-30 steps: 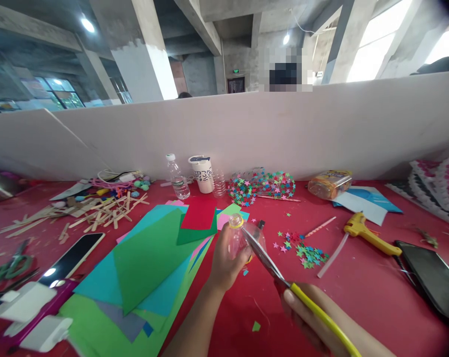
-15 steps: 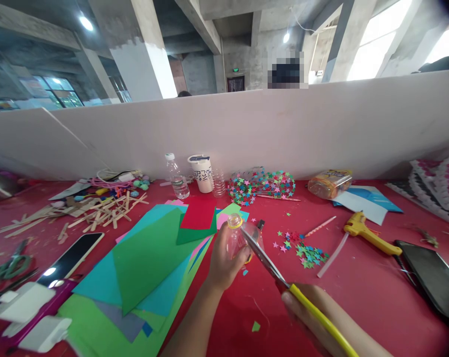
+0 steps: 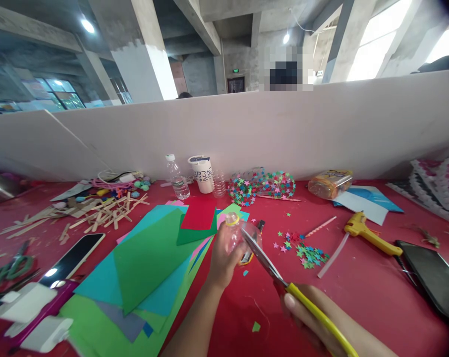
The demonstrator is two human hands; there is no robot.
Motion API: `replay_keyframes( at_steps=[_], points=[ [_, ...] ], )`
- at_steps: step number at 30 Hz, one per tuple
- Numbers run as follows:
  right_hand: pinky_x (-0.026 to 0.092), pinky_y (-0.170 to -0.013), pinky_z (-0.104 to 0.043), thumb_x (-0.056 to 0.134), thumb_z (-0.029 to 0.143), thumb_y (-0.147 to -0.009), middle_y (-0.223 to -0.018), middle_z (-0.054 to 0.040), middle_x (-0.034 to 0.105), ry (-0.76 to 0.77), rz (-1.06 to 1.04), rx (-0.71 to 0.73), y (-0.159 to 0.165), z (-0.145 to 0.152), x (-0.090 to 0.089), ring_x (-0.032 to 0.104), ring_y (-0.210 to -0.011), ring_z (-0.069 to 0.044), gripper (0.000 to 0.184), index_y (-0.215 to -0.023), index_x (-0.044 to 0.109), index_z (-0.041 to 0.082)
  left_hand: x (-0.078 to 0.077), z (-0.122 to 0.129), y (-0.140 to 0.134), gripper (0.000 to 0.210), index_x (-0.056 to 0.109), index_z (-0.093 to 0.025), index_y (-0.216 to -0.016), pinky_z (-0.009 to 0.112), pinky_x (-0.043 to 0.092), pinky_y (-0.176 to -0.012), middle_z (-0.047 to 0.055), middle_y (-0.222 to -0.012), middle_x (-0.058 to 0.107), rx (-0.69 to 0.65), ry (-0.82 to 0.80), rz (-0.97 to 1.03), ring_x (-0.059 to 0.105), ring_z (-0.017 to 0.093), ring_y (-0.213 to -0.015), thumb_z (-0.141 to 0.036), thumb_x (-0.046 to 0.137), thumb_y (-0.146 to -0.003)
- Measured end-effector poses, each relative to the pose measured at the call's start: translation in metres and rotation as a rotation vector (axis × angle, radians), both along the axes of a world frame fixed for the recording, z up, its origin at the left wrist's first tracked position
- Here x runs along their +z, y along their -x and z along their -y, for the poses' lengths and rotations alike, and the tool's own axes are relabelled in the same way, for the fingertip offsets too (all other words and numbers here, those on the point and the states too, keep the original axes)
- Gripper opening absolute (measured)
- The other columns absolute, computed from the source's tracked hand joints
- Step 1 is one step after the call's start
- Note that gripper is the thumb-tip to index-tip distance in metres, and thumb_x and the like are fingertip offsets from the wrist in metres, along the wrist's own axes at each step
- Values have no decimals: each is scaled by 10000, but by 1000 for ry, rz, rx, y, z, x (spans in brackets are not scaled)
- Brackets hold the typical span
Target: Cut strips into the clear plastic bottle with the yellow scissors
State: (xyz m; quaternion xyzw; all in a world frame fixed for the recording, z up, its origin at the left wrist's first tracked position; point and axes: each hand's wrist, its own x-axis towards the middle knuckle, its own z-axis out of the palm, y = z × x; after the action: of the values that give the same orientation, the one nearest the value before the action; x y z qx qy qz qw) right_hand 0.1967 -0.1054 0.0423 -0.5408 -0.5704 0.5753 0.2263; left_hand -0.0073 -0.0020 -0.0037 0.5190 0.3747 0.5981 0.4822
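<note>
I see from afar the left hand [image 3: 224,260] grasping a clear bottle [image 3: 232,238] right of the green paper [image 3: 150,248], seemingly to steady it. The right hand [image 3: 301,315] clasps scissors [image 3: 297,293], pointed toward the bottle.

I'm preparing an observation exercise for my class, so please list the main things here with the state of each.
Clear bottle, gripped by the left hand
Yellow-handled scissors, held in the right hand; blades open or shut unclear
Water bottle, upright, capped
White cup, upright, lidded
Orange jar, lying on its side
Glue gun, lying down
White-edged phone, flat, screen dark
Loose stars, scattered
</note>
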Motion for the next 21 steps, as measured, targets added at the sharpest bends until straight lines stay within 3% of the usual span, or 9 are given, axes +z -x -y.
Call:
replay_keyframes(
  at_steps=[4,8,12,16,21],
  points=[
    [337,-467,-217,317,922,-805,-555,84,409,-84,52,104,-5,-3,3,390,-486,-106,678,-729,387,252,18,-4,4,485,582,-234,-1257,479,372,-1114,115,-1315,649,43,122,206,514,327,-1344,-427,678,-823],
    [350,-526,-229,340,842,-883,-632,62,427,-196,116,160,-13,-9,4,418,-578,-136,614,-732,404,250,27,-7,9,420,646,-207,-1155,497,397,-1091,126,-1283,674,-69,197,399,556,330,-1300,-504,590,-863],
    [340,-599,-249,372,741,-949,-748,35,466,-221,221,218,-19,-8,1,430,-679,-166,536,-814,471,232,27,-8,8,466,666,-190,-1115,508,432,-1055,130,-1201,708,-85,269,477,590,333,-1254,-575,525,-894],
    [348,-636,-258,366,740,-949,-808,14,490,-191,179,232,-18,-2,-4,437,-728,-183,561,-904,541,208,24,-8,6,325,666,-191,-1095,493,418,-1076,109,-1175,722,-130,267,503,601,321,-1241,-412,599,-868],
    [362,-622,-246,365,772,-933,-774,42,450,-147,131,191,-11,0,-1,385,-677,-150,599,-861,550,206,19,-6,5,384,626,-205,-1213,492,399,-1089,105,-1185,720,-187,234,483,586,316,-1263,-312,586,-846]
  ],
)
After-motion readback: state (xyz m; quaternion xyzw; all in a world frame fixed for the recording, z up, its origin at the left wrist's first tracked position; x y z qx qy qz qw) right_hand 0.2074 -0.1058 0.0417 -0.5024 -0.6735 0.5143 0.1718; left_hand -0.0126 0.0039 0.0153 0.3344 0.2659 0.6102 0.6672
